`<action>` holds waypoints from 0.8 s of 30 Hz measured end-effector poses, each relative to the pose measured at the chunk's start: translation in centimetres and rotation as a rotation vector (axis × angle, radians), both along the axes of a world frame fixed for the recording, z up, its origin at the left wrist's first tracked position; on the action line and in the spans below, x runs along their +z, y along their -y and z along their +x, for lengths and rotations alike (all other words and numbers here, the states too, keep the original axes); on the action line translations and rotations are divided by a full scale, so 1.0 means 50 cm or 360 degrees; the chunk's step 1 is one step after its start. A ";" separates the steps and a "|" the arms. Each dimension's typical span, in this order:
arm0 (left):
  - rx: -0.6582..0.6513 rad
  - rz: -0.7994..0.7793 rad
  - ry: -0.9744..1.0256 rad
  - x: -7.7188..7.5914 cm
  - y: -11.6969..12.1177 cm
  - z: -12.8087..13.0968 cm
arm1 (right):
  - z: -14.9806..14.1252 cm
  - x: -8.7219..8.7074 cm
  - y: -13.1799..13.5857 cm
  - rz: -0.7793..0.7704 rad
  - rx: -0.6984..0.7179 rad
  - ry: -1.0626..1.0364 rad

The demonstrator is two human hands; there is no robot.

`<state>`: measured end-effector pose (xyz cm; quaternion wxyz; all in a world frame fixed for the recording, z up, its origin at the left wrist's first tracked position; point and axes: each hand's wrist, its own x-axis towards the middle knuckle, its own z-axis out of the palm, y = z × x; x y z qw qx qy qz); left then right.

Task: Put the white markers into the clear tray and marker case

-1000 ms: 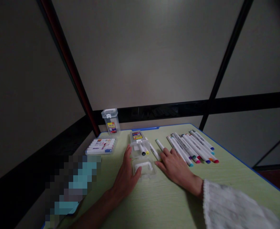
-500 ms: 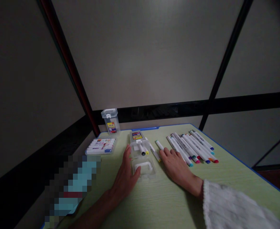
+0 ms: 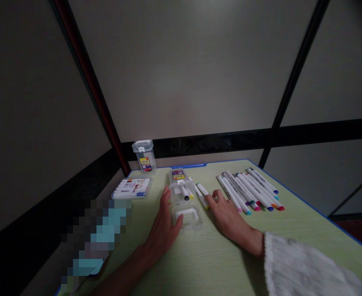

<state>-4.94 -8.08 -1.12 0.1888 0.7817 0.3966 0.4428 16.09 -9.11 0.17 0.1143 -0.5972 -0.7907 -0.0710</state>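
A clear plastic marker box (image 3: pixel 174 192) lies on its side, its hinged lid (image 3: pixel 196 224) folded down toward me. Inside are a black-ended marker and a yellow-ended one (image 3: pixel 191 194). My left hand (image 3: pixel 164 222) rests along the box's left side, fingers stretched out and thumb apart over the lid's edge. To the right of the box, my right hand (image 3: pixel 226 209) has bent fingers on a white marker (image 3: pixel 202 189) with a green far end; its near end is hidden under them. Another white marker with a yellow end (image 3: pixel 206 205) lies between that one and the box.
Several white markers (image 3: pixel 245 189) with coloured ends lie in a row at the right. A second clear box (image 3: pixel 147 162) stands upright at the back left. A flat pack of markers (image 3: pixel 133 188) lies before it, with a pixelated turquoise object (image 3: pixel 108 232) nearer me.
The green-ended marker has shifted left, closer to the yellow-ended one, and my right fingers have bent more. My left hand stays beside the box.
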 end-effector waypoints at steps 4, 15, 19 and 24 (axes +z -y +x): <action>0.0017 0.0002 -0.0023 0.004 0.002 0.001 | -0.002 0.005 0.004 -0.0089 0.0002 -0.0029; 0.0010 0.0055 0.0033 0.000 0.000 -0.002 | -0.011 0.018 0.010 -0.0139 -0.0063 -0.0428; 0.0059 0.0088 -0.0031 0.003 0.001 -0.002 | -0.008 0.013 0.009 0.0120 0.0067 -0.0726; 0.0102 0.0098 -0.0077 0.014 0.007 0.000 | -0.007 0.007 0.004 0.0259 0.0160 -0.0962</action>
